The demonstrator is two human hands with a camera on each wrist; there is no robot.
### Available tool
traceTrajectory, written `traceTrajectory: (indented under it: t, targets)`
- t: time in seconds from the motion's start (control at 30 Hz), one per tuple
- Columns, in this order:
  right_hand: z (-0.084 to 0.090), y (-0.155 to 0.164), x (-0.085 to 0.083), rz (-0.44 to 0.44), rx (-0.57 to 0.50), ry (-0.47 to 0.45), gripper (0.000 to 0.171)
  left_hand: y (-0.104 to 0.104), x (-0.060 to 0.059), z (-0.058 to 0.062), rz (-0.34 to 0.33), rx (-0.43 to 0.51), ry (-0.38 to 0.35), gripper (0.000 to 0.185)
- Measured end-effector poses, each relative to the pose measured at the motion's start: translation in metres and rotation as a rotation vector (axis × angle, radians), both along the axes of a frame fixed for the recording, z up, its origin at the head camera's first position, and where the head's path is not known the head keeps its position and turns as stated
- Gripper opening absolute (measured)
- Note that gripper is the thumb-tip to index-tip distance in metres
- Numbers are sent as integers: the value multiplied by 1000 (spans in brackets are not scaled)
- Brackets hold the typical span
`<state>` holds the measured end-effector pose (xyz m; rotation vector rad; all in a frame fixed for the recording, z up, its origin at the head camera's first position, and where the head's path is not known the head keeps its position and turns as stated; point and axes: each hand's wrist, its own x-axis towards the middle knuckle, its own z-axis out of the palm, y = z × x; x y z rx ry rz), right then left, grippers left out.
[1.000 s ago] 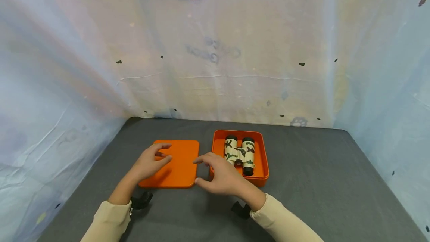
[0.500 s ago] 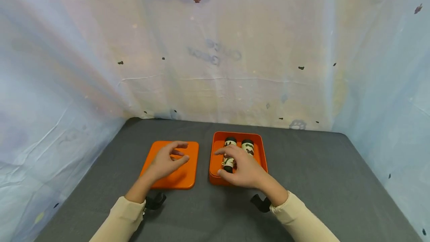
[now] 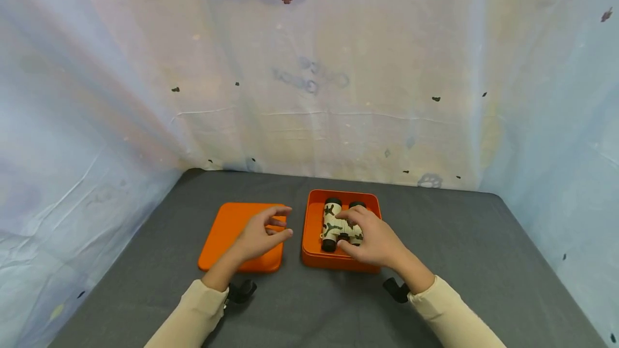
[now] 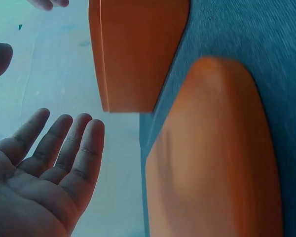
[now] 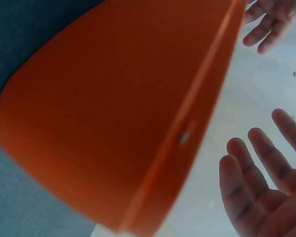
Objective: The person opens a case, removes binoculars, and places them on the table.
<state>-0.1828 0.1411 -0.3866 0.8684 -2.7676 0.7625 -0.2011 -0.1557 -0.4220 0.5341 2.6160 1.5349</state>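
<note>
The dark grey cloth-covered bench (image 3: 435,240) carries a flat orange plastic lid (image 3: 227,230) on the left and, just beside it, a shallow orange plastic box (image 3: 311,246) in which the small camouflage-patterned binoculars (image 3: 333,224) lie. The right hand (image 3: 374,238) rests over the binoculars with fingers and thumb curling about their right barrel, though the right wrist view shows the fingers only loosely bent, so the hold looks light; the left hand (image 3: 261,235) hovers above the lid's right edge, fingers relaxed and holding nothing. If lifted by one barrel, the binoculars could fold at their hinge and slip, or catch the box wall and drag the light box along. Compared with a second ago, the right hand has moved from the lid's edge into the box, and the left hand has drifted right.
</note>
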Motion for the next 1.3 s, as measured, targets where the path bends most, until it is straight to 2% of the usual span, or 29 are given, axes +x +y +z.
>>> traceTrajectory:
  t: [0.57, 1.0, 1.3]
  targets:
    - [-17, 16, -25, -35, 80, -15, 48, 24, -4, -8, -37, 11, -19, 53]
    - [-22, 19, -32, -59, 123, -49, 50, 32, -6, -10, -56, 55, -74, 59]
    - [-30, 19, -38, -78, 165, -57, 53, 36, -9, -11, -47, 49, -113, 59]
